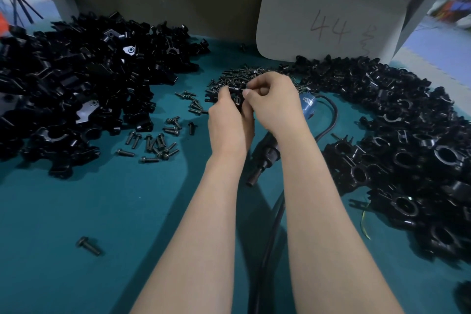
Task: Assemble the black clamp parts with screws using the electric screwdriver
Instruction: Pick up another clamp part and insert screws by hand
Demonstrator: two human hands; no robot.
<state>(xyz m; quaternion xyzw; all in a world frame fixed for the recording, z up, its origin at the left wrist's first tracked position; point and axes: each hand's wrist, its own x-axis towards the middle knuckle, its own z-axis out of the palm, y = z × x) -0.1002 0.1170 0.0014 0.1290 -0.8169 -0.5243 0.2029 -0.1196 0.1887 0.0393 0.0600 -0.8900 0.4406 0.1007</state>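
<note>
While poised over the screw heap (238, 76), pinched between the curled fingers of left hand (226, 120) and right hand (272, 102): one black clamp part (235, 89), probably for seating a screw by feel. Parked on the table (102, 211) beneath the right wrist, within easy reach: electric screwdriver (266, 153). Flanking on both sides: loose part piles (76, 79).

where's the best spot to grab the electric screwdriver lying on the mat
Probably the black barrel of the electric screwdriver, below the blue cap. It lies flat, tip toward you, cord leaving the far end, so come from above on its right side with the right hand.
</note>
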